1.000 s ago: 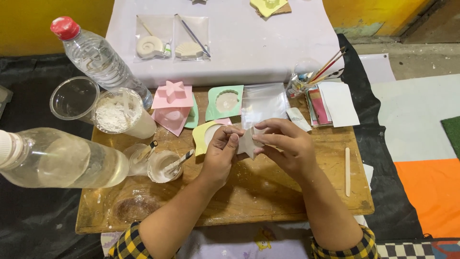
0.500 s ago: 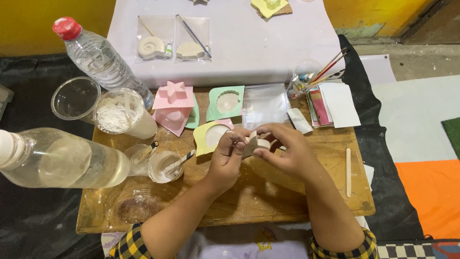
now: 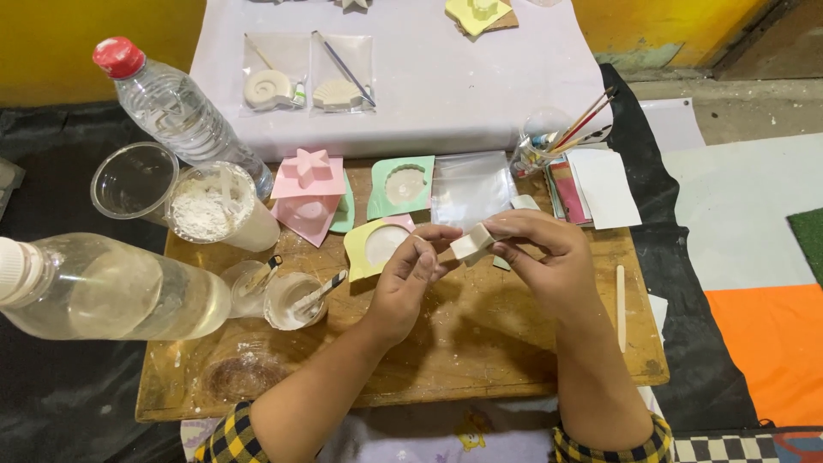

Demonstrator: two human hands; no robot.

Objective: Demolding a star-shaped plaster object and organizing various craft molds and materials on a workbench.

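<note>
A small white plaster block [image 3: 471, 243] sits pinched between both hands above the middle of the wooden tabletop [image 3: 480, 343], clear of its surface. Its long axis runs slantwise, from lower left up to upper right, with a flat pale face turned toward the camera; which end is the front cannot be told.

The right hand [image 3: 549, 257] closes on the block from the right, thumb below and fingers curled over the top, knuckles raised and the forearm coming up from the lower edge of the view. The left hand [image 3: 410, 279] meets it from the left, fingertips bent in on the block's lower left end, the other fingers loosely folded, palm turned inward. Both forearms end in yellow and black checked cuffs.

Just left of the hands lies a yellow square mould with a round white filling [image 3: 377, 247]. Behind it are a green mould with a scalloped hollow [image 3: 401, 186], a clear plastic bag [image 3: 471, 187] and a pink star-shaped mould [image 3: 309, 171] stacked on other pink pieces. Further left stand a small cup of white mix with a striped stirrer [image 3: 296, 300], a clear cup of white powder [image 3: 214, 206], an empty clear cup [image 3: 133, 180] and two clear water bottles: one lying on its side [image 3: 103, 287], one with a red cap [image 3: 176, 111]. A wooden stick [image 3: 620, 307] lies to the right, near a jar of paintbrushes [image 3: 549, 146] and a stack of cards [image 3: 596, 189]. Two bagged white shell casts [image 3: 304, 90] rest on a white cloth [image 3: 446, 86] beyond.
</note>
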